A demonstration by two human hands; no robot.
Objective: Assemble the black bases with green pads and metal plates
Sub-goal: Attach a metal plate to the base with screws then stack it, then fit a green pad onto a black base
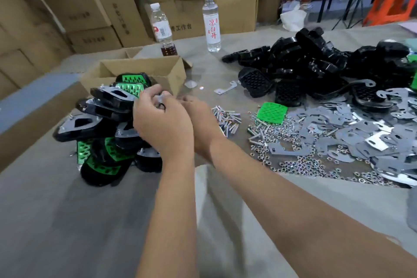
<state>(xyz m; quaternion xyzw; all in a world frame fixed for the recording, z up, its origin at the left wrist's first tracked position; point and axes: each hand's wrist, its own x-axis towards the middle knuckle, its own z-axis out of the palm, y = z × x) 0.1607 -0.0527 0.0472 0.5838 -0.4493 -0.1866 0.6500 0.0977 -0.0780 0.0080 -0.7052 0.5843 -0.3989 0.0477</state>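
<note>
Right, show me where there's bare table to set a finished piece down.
Bare table lies in front of the assembled pile, left of the forearms. A smaller gap sits between the cardboard box and the black bases. The right side is crowded with metal plates, nuts and bolts.

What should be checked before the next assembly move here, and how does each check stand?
1. Left hand and right hand together over the work: ok.
2. What the fingers hold: cannot tell, blurred.
3. Loose green pad at hand: ok.
4. Metal plates within view: ok.
5. Black bases in stock: ok.
6. Finished stack stable: cannot tell.
</note>
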